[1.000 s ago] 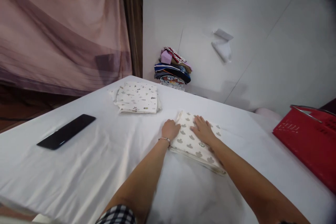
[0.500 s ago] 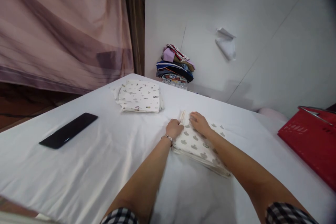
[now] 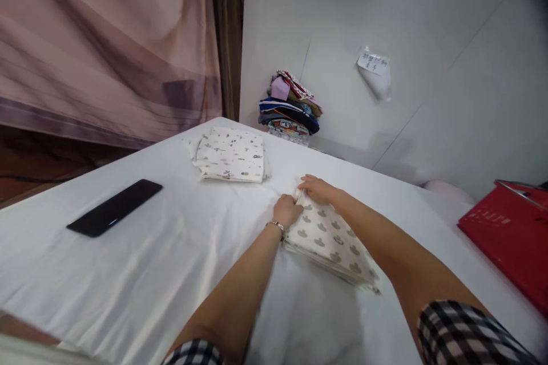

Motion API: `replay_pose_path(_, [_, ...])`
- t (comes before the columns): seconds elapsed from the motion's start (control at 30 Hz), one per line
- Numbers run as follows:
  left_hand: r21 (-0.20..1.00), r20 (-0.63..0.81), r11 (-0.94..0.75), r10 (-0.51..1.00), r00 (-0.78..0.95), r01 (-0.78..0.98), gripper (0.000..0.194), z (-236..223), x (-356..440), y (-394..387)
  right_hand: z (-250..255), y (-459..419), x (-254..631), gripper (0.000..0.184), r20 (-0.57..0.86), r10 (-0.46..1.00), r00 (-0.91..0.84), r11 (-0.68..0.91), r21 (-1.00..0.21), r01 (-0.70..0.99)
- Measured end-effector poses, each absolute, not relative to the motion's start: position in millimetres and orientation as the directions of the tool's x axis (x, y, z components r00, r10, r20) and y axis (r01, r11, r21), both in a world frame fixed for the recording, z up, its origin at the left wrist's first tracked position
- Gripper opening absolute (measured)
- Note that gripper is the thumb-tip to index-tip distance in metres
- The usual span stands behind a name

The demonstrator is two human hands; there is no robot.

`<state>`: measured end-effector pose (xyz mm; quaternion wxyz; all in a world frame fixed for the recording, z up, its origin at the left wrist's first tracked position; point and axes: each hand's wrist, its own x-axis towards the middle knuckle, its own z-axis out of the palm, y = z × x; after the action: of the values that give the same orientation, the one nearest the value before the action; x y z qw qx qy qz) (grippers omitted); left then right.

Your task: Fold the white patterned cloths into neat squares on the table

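A folded white cloth (image 3: 327,236) with grey mushroom-like prints lies in several layers in front of me. My left hand (image 3: 287,211), with a bracelet at the wrist, is closed on the cloth's left edge. My right hand (image 3: 317,189) has its fingers bent over the far left corner and pinches the layers there, close to the left hand. The right forearm hides the cloth's right side. Farther off to the left rests another folded white cloth (image 3: 231,154) with small scattered prints, touched by neither hand.
A white-covered table (image 3: 171,274) carries everything. On its left lies a flat black slab (image 3: 115,208). Beyond the far edge stands a pile of folded clothes (image 3: 291,105). A red bag (image 3: 509,234) sits at the right edge. A paper note (image 3: 374,71) hangs on the wall.
My right hand has slid left from the top of the mushroom-print cloth to its far left corner. The left hand keeps its grip on the left edge.
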<state>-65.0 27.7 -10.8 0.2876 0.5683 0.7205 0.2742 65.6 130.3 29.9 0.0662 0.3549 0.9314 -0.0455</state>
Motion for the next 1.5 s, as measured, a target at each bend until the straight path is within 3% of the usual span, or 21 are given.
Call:
replay_pose_path(0.1, [0.715,-0.098,0.198,0.978,-0.184,0.671,0.015,-12,-66,28,39,130,59,0.044,-0.213,0.614,-0.76,0.781,0.03,0.623])
replay_pose_path(0.27, [0.71,-0.093,0.198,0.978,-0.189,0.676,0.014,-13,-65,28,48,126,59,0.032,-0.152,0.582,-0.799,0.813,0.085,0.576])
replay_pose_path(0.53, [0.709,-0.051,0.171,0.98,-0.192,0.685,0.011,-17,-65,29,45,127,60,0.023,-0.094,0.561,-0.823,0.828,0.04,0.56])
replay_pose_path(0.97, [0.76,0.025,0.087,0.986,-0.163,0.644,0.01,-20,-63,26,49,132,59,0.028,-0.179,0.569,-0.803,0.819,0.03,0.573])
replay_pose_path(1.13, [0.755,0.028,0.078,0.988,-0.152,0.651,0.009,-20,-63,25,53,136,54,0.018,-0.182,0.56,-0.808,0.826,0.043,0.563])
replay_pose_path(1.33, [0.728,0.012,0.114,0.984,-0.178,0.677,0.009,-18,-61,26,43,133,58,0.015,-0.026,0.586,-0.81,0.806,-0.075,0.587])
replay_pose_path(1.5, [0.726,0.024,0.112,0.982,-0.188,0.679,0.018,-14,-61,23,20,130,67,0.026,0.029,0.687,-0.726,0.714,-0.216,0.666])
